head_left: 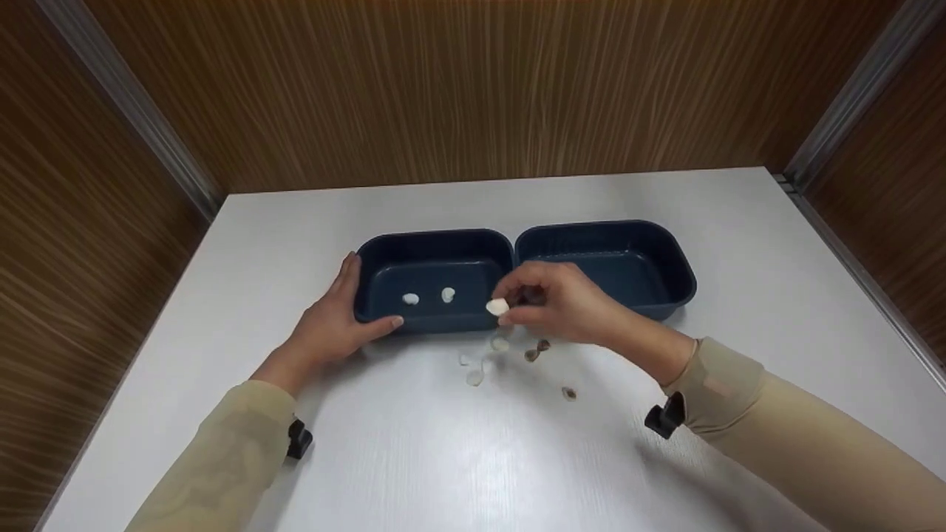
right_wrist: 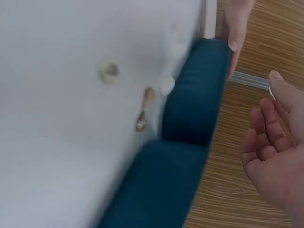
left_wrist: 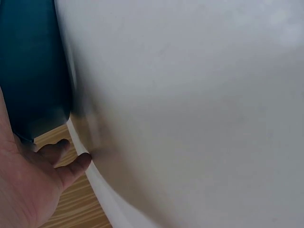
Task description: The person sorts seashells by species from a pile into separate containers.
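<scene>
My right hand pinches a white seashell between thumb and fingertips, above the front right corner of the left dark blue bin. Inside that bin lie two white shells, one left of the other. Flat against the bin's left end rests my left hand, fingers extended and thumb along the front rim. White shells and small brown snail-like shells lie on the table before the bins. In the right wrist view, the brown shells look blurred.
A second dark blue bin stands against the right side of the first, partly hidden by my right hand. Both bins stand on a white table, with wood-grain panels behind and at the sides. One brown shell lies nearer the front.
</scene>
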Motion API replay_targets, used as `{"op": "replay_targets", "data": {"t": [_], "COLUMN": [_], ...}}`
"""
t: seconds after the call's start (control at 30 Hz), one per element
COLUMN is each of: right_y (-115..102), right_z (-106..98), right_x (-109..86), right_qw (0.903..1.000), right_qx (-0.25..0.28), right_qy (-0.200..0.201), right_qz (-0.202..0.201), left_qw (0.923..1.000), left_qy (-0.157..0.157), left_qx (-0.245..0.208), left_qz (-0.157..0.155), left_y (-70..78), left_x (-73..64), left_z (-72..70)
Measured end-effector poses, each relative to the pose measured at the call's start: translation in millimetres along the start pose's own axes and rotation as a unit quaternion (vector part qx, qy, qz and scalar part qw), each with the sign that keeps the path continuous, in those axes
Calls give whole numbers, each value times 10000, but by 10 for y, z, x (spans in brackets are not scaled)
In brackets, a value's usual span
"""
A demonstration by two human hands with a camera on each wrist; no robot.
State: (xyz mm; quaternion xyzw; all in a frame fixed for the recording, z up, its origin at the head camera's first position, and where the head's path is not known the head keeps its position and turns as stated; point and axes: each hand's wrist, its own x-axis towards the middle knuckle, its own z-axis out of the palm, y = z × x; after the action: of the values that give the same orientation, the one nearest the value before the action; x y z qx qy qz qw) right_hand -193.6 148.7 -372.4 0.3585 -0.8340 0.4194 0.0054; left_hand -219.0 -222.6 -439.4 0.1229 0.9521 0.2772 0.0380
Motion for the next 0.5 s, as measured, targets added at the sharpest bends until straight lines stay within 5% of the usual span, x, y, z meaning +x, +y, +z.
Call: {"op": "replay_targets", "data": {"t": [0.5], "right_y": [174], "right_z": [66], "right_x": [540], "right_qw": [9973], "right_qx": [108], "right_qy": [533], "right_qz": [503], "left_qw": [10000], "left_qy": [38], "left_qx": [55], "left_qz": [46], "left_y": [11], "left_x": [9], "left_z": [41]}}
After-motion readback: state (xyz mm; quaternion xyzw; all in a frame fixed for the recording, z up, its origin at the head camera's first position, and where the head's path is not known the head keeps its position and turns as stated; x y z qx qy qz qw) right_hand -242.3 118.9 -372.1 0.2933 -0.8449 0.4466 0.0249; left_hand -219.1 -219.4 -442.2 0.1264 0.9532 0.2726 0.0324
